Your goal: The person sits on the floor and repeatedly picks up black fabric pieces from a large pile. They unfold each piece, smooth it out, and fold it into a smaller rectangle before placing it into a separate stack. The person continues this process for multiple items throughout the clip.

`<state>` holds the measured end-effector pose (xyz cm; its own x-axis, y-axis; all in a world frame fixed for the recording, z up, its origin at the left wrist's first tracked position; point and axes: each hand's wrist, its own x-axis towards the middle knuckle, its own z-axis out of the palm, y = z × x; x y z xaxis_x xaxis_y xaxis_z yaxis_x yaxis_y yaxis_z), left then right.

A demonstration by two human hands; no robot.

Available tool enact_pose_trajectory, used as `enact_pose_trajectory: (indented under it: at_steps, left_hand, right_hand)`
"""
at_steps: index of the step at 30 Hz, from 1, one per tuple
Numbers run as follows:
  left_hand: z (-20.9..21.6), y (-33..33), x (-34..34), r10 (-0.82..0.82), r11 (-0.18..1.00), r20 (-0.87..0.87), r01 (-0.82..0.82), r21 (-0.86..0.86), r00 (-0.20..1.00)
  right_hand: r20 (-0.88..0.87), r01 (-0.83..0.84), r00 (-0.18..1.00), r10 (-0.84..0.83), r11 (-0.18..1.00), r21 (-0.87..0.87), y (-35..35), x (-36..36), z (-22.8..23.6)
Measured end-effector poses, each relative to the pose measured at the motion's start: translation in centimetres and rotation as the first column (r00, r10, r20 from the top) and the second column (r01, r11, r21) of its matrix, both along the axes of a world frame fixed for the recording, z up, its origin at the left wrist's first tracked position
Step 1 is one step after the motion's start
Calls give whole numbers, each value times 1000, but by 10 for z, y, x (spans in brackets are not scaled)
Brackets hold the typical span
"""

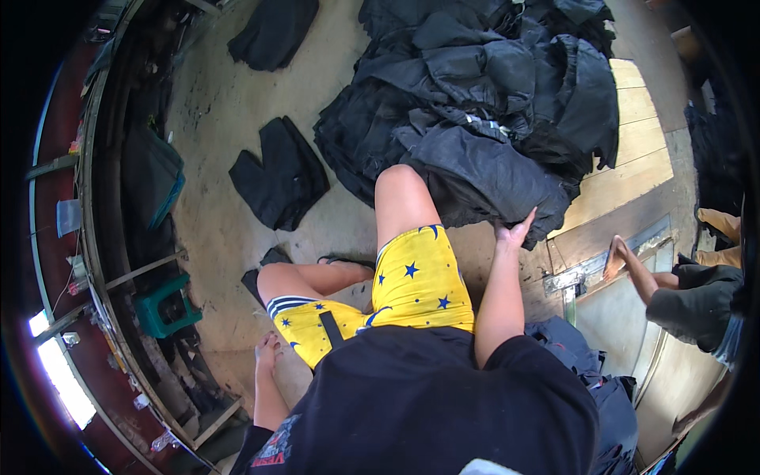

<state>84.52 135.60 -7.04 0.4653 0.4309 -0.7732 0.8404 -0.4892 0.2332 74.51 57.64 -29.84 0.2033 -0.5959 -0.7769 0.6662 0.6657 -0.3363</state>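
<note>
Beside the yellow shorts (423, 279), I'm seeing the left hand (267, 351), its grip unclear; the right hand (516, 230) is clamping a dark garment (492, 176), which is lying at the near side of the black clothes pile (475, 75).

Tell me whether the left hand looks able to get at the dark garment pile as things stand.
Probably not without leaning forward: the bent left leg lies between the left hand and the dark garment pile.

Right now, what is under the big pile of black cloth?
Pale wooden boards show along its right edge. Whatever lies directly under the pile is covered, so I cannot tell.
</note>
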Motion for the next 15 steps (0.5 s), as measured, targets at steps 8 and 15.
enact_pose_trajectory:
  at_steps: [8, 15]
  left_hand:
    - [-29, -1, 40, 55, 993, 331, -17, -118, 942]
    - [-2, -42, 124, 91, 972, 603, 61, -228, 793]
  right_hand:
    - [-167, -303, 952, 255, 850, -432, -66, 13, 203]
    - [-715, -726, 660, 232, -49, -686, -54, 51, 402]
